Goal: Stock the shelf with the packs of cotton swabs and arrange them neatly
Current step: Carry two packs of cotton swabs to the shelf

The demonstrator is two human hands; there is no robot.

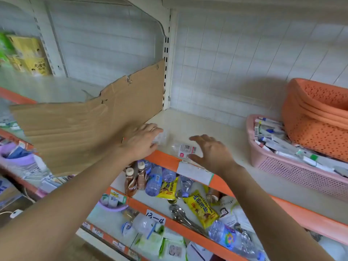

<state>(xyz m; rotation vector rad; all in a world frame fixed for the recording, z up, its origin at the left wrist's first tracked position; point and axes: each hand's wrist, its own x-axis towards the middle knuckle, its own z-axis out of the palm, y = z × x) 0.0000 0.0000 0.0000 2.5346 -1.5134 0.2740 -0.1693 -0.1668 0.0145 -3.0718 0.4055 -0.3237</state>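
Head view: at frame centre, a clear pack (161, 137) and a labelled pack (185, 148) of cotton swabs lie on the shelf (207, 125) near its orange front edge. The left hand (143, 141), grip apart, lays straight fingers on the clear pack. The right hand (212, 152), grip apart, spreads beside the labelled pack.

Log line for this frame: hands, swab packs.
left hand: on clear pack, grip blurred | right hand: open, at labelled pack | shelf: both packs near front edge
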